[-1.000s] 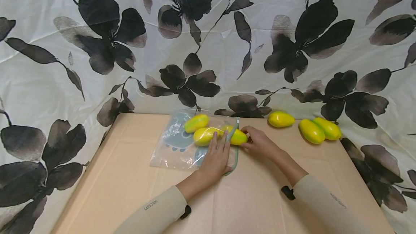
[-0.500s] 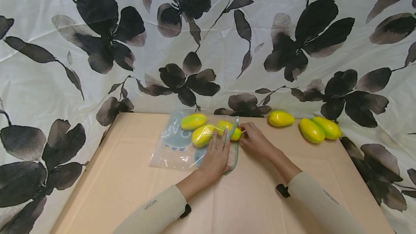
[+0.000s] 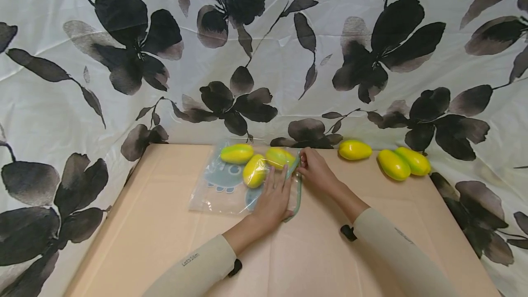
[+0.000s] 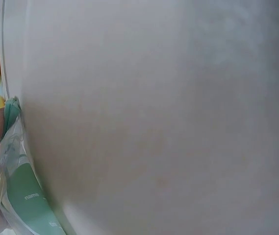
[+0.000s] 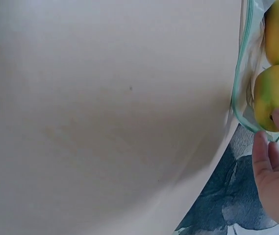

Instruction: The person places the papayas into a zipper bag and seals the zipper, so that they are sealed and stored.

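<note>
A clear zip bag (image 3: 218,198) with a green zip edge and a blue printed figure lies on the board. Inside are three yellow-green mangoes: one at the upper left (image 3: 237,154), another in the middle (image 3: 255,172), and a third near the mouth (image 3: 278,157). My left hand (image 3: 270,200) holds the bag at its mouth, fingers lying over the plastic; the left wrist view shows the film between thumb and fingers. At the mouth's upper end is my right hand (image 3: 317,171). In the right wrist view its thumb touches the end of the nearest mango (image 5: 275,93), fingers spread away.
Three loose mangoes lie right of the bag near the board's back edge: a single one (image 3: 354,150), and two touching (image 3: 393,165) (image 3: 414,161). The tan board (image 3: 165,242) meets a floral cloth (image 3: 297,58) behind it.
The mango at the mouth has slid left, fully into the bag, with my right hand following leftward. The other two bagged mangoes shifted and turned. My left hand stayed put.
</note>
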